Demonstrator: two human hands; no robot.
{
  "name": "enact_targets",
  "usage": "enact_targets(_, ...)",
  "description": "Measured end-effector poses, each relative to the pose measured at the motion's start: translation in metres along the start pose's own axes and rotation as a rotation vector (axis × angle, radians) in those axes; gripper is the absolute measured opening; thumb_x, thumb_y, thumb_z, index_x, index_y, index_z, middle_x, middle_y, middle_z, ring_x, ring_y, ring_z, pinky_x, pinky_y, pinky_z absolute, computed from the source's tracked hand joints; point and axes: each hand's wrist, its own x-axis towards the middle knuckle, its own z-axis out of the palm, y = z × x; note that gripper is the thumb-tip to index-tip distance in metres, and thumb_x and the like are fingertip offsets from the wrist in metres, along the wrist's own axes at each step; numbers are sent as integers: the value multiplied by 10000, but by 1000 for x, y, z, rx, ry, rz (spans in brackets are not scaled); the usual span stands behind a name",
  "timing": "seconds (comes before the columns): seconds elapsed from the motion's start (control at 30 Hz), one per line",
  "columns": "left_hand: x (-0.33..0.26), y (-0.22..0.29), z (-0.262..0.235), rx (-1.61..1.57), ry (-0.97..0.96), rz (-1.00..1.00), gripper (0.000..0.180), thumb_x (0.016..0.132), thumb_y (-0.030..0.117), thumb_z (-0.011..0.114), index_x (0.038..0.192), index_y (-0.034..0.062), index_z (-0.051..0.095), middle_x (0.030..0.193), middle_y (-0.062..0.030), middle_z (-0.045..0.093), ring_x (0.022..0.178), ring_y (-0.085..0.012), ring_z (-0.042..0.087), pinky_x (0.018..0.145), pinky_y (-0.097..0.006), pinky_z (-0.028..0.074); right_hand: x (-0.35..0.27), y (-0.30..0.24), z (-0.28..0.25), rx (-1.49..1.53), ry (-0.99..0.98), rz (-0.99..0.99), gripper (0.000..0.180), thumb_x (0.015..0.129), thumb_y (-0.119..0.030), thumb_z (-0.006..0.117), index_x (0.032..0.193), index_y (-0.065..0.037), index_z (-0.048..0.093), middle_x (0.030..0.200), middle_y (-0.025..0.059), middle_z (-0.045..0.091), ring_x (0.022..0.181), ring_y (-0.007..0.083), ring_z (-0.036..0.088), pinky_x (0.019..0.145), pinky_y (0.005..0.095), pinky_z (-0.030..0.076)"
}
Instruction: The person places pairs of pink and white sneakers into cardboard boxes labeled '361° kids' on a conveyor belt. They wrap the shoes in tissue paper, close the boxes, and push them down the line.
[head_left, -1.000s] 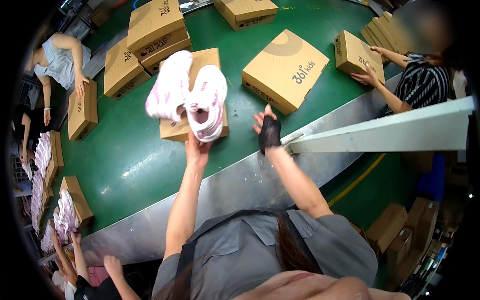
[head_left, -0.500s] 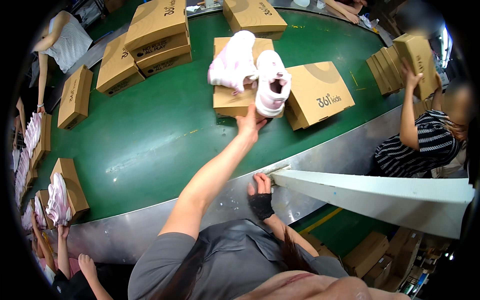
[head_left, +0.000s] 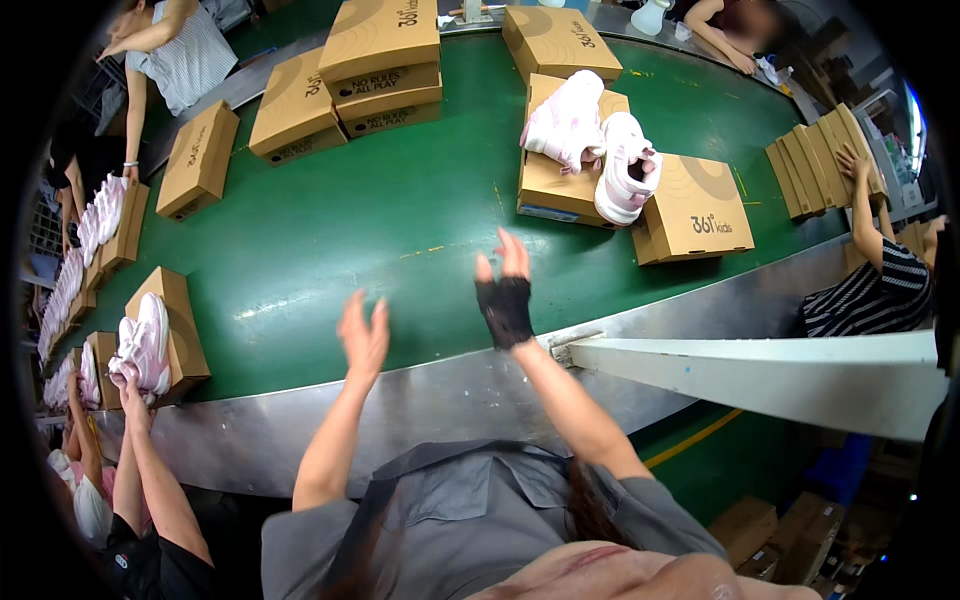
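My left hand (head_left: pixel 363 335), bare and slightly blurred, hovers above the near edge of the green conveyor belt (head_left: pixel 330 225) with fingers apart and nothing in it. To its right, my right hand (head_left: pixel 506 298) wears a black fingerless glove and is also open over the belt. Beyond it, two white-and-pink sneakers rest on a brown shoebox (head_left: pixel 545 192). The left sneaker (head_left: pixel 566 122) lies tilted, while the right sneaker (head_left: pixel 628 172) has its opening showing and overlaps the box's edge. Another closed shoebox (head_left: pixel 698 212) stands against them on the right. Neither hand touches these things.
Closed shoeboxes (head_left: pixel 380 60) stand along the belt's far side. At left, a co-worker's hands (head_left: pixel 130 385) hold a sneaker (head_left: pixel 150 340) by a box. At right, another person's hand (head_left: pixel 853 162) touches a row of boxes (head_left: pixel 808 165). A white beam (head_left: pixel 760 380) juts over the metal edge.
My left hand has left the sneakers and box and drawn back toward me. My right hand has risen from the metal edge over the belt. The right co-worker's raised box has joined the row.
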Motion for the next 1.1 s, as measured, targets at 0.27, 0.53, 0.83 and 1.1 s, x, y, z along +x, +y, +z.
enact_targets(0.27,-89,-88,-87,631,-85,-173,427,838,282,446,1152,-8,433,1154,-144,473,1141,-275,377,973,-529,159,108,62,61,-87,-52,463,633,755,-259,508,1296,-49,254,1058,277,471,974,364,478,826,408,374)
enact_targets(0.53,-89,-101,-115,490,8,-263,459,793,288,499,1147,4,426,1151,-122,476,1143,-276,382,983,-514,145,150,139,78,-721,-481,-57,210,822,-202,422,829,-48,566,737,113,562,627,241,536,534,348,425)
enact_targets(0.83,-101,-136,-116,424,-33,-276,528,816,361,457,1188,-7,386,1212,-153,411,1220,-269,293,1006,-528,93,153,150,57,277,84,645,323,839,-200,440,1125,-69,366,931,121,500,770,229,497,645,345,427)
enact_targets(1.1,-102,-119,-125,420,-30,-330,506,821,358,439,1171,-6,405,1224,-153,397,1233,-257,264,1026,-501,74,-35,83,90,184,-213,347,586,808,-133,536,1306,-33,242,1173,134,420,947,237,454,825,361,400)
